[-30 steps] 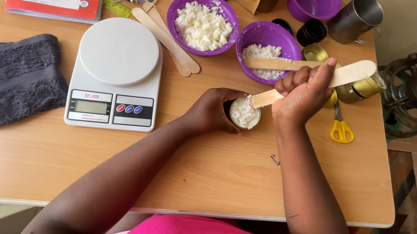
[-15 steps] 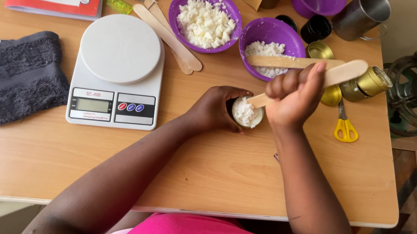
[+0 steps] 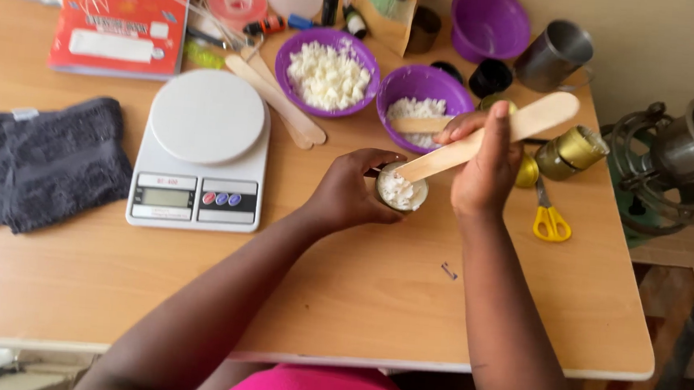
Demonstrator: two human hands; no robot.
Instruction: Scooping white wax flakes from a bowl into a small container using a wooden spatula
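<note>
Wooden table (image 3: 356, 301): left hand (image 3: 347, 191) wrapped round small tin (image 3: 402, 191) of white flakes at centre; right hand (image 3: 483, 168) gripping wooden stick (image 3: 489, 136), tip in tin; kitchen scale (image 3: 202, 152) left

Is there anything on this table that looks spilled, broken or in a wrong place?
Little stands out. The white flakes stay inside the two purple bowls and the small tin that the left hand steadies while the right hand presses them with a wooden stick. One small dark bit lies loose on the table.
</note>
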